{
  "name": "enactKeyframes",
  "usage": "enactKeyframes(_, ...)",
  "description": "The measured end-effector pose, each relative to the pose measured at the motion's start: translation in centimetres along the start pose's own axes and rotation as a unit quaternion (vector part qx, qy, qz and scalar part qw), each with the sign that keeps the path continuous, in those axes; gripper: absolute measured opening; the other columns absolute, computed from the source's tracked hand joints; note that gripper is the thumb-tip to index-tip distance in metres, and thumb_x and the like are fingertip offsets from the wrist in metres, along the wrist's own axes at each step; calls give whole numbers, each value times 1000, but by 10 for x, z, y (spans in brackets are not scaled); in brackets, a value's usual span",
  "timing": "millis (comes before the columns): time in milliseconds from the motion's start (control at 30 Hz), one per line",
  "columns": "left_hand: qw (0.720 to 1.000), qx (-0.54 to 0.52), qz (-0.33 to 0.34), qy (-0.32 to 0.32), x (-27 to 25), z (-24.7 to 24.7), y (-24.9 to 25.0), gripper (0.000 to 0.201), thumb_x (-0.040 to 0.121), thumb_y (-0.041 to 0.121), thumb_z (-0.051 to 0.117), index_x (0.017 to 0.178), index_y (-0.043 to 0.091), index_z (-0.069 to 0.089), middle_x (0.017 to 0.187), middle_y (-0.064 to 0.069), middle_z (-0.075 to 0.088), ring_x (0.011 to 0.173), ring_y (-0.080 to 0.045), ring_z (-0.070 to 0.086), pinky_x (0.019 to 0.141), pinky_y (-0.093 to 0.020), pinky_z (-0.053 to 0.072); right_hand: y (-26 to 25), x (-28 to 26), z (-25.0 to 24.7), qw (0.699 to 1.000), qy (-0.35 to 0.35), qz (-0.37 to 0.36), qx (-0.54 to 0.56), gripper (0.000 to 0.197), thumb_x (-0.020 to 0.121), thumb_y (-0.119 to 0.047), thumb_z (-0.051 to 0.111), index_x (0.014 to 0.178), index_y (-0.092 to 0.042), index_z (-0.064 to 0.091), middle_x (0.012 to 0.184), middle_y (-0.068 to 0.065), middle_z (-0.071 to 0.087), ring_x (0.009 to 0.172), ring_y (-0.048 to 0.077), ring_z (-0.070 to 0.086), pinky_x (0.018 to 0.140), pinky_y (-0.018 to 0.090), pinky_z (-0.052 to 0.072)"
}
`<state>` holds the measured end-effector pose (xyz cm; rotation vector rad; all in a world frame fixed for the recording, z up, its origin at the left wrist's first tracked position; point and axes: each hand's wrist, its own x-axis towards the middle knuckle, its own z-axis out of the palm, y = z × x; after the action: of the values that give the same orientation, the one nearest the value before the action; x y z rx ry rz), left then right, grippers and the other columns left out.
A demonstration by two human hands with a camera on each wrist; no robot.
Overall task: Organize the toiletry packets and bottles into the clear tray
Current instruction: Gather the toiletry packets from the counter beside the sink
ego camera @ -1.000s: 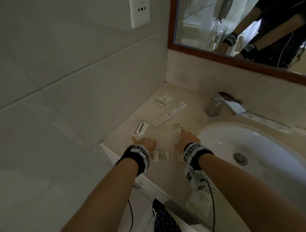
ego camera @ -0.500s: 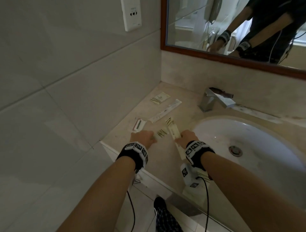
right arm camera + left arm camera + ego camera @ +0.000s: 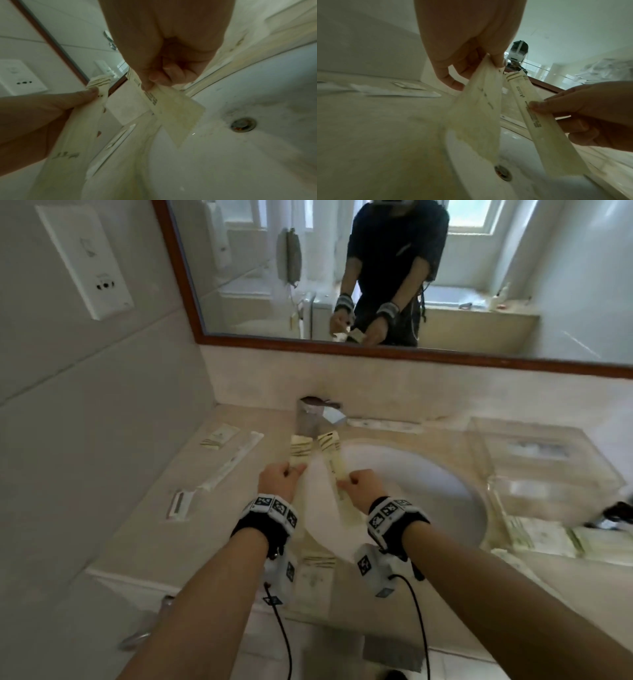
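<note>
Cream packets, pinched, maybe toothbrush sachets

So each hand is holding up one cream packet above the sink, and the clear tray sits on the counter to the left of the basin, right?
Not quite. Each hand does hold a cream packet over the sink: the left hand pinches one, the right hand another. But the clear tray sits right of the basin, as the head view shows.
</note>
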<state>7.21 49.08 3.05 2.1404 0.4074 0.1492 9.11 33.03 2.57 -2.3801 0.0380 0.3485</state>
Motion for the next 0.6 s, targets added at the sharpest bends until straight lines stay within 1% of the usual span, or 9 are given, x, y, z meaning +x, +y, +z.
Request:
enactKeyframes(67, 999, -21, 5, -35, -1, 29, 20, 34, 89, 28, 61, 63, 9, 52, 62, -8, 51, 66, -18, 45, 60, -27, 33, 24, -5, -25, 1000, 15, 19, 6, 43, 94, -26, 54, 54, -16, 41, 59, 3, 46, 63, 22, 48, 64, 29, 38)
enactKeyframes(100, 998, -24, 11, -52, -3, 44, 31, 33, 89, 28, 61, 65, 7, 54, 65, -10, 52, 66, -18, 45, 62, -27, 33, 37, -8, -38, 999, 25, 32, 12, 42, 95, -26, 53, 55, -17, 42, 59, 2, 47, 62, 22, 48, 65, 29, 39)
enactKeyframes(167, 996, -18, 32, -79, -10, 73, 55, 42, 91, 26, 60, 56, 5, 49, 58, -13, 48, 61, -23, 45, 57, -28, 28, 66, -13, -67, 997, 49, 53, 18, 41, 95, -27, 53, 56, -18, 44, 58, 0, 48, 60, 21, 49, 64, 29, 41)
enactKeyframes(200, 995, -11, 46, -91, -15, 88, 69, 42, 92, 24, 58, 58, 0, 54, 59, -20, 52, 64, -30, 50, 57, -28, 27, 82, -15, -82, 996, 66, 62, 11, 42, 94, -28, 54, 55, -19, 43, 57, -1, 47, 59, 21, 48, 62, 27, 40)
enactKeyframes(267, 991, 11, 71, -117, -24, 118, 96, 38, 96, 23, 52, 84, -11, 65, 88, -31, 66, 87, -39, 61, 65, -31, 36, 114, -19, -112, 992, 101, 77, -5, 44, 94, -28, 54, 52, -20, 41, 55, -2, 44, 58, 20, 46, 58, 26, 36)
enactKeyframes(333, 987, 19, 86, -136, -30, 151, 118, 39, 99, 23, 46, 98, -11, 65, 103, -31, 66, 98, -39, 62, 77, -37, 46, 144, -23, -142, 987, 132, 96, -2, 46, 93, -27, 56, 50, -21, 39, 55, 0, 44, 55, 18, 45, 58, 26, 35)
enactKeyframes(433, 983, 26, 104, -153, -39, 200, 147, 37, 100, 21, 42, 89, -8, 62, 101, -30, 65, 95, -37, 62, 81, -40, 47, 183, -29, -188, 978, 169, 124, 7, 47, 90, -23, 59, 48, -19, 38, 50, 0, 41, 48, 15, 40, 47, 24, 31)
enactKeyframes(533, 980, 29, 111, -164, -45, 245, 169, 37, 100, 19, 41, 65, 7, 46, 94, -29, 63, 84, -32, 58, 71, -33, 40, 216, -28, -229, 975, 189, 121, -3, 39, 89, -22, 61, 53, -12, 49, 60, 8, 53, 61, 22, 49, 58, 26, 36)
enactKeyframes(600, 981, 27, 108, -162, -47, 268, 182, 34, 100, 19, 41, 68, 8, 45, 85, -22, 58, 80, -28, 54, 70, -29, 35, 231, -22, -251, 977, 185, 103, -24, 28, 88, -22, 61, 71, -1, 65, 73, 17, 64, 68, 25, 55, 62, 28, 39)
